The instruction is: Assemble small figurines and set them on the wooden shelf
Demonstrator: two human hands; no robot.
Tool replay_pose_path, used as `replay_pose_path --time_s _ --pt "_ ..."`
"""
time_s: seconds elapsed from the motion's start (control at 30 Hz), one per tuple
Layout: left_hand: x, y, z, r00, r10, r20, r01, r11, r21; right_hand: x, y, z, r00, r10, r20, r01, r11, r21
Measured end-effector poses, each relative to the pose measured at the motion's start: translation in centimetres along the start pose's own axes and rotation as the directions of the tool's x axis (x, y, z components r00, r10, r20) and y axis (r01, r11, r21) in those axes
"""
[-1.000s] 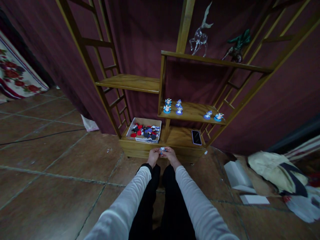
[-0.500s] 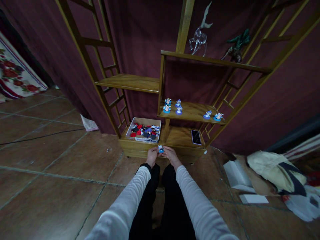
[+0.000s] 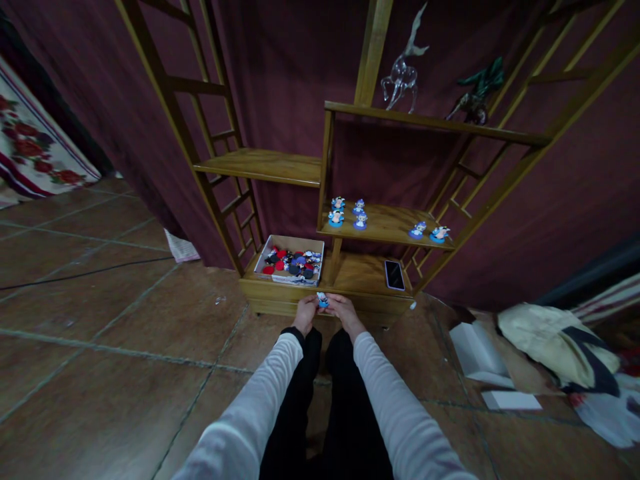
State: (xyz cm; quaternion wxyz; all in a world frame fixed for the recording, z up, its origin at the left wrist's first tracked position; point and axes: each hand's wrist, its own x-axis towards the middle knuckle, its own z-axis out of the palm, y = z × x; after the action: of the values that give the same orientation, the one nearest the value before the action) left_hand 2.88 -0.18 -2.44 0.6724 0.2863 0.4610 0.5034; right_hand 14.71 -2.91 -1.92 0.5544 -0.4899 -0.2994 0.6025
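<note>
A small figurine (image 3: 323, 300) with a blue base is held between my two hands, in front of the lowest shelf. My left hand (image 3: 306, 313) pinches it from the left, and my right hand (image 3: 344, 309) grips its right side. Just beyond my left hand, an open cardboard box (image 3: 265, 275) holds a jumble of figurines with red, black and purple bases. On the middle shelf (image 3: 387, 227), several similar figurines stand upright. Among them are a blue-based one (image 3: 336, 218) at the left, a purple-based one (image 3: 360, 221), and another blue-based one (image 3: 440, 233) near the right end.
A phone (image 3: 394, 275) lies on the low shelf at the right. Higher up stand a clear deer-like ornament (image 3: 401, 77) and a dark green-and-brown one (image 3: 475, 97). White boxes (image 3: 480, 353) and a cream cloth bag (image 3: 555, 340) lie on the tiled floor at right.
The figurine has turned slightly between my fingers, and both hands still hold it. The whole view has shifted a little; the shelf items stay in place.
</note>
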Motion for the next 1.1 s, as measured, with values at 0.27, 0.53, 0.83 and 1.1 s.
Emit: replay_pose_path --time_s 0.27,0.53,0.83,1.1 --pt "-0.1 0.2 -0.1 0.999 -0.002 0.033 0.002 1.000 -0.011 0.3 0.2 -0.3 1.000 0.001 0.014 0.000 1.000 -0.015" --pt "-0.4 0.4 0.1 0.999 -0.010 0.039 0.011 1.000 -0.012 0.8 0.7 -0.5 1.000 -0.008 0.013 0.008 1.000 -0.009" --pt "-0.5 0.3 0.3 0.997 -0.012 0.075 0.012 1.000 -0.006 1.3 1.3 -1.3 1.000 0.000 0.030 -0.002 0.998 0.064" --pt "-0.6 0.4 0.2 0.984 -0.015 0.177 0.007 0.999 0.046 1.4 1.3 -1.3 0.999 0.031 0.034 -0.035 0.993 0.117"
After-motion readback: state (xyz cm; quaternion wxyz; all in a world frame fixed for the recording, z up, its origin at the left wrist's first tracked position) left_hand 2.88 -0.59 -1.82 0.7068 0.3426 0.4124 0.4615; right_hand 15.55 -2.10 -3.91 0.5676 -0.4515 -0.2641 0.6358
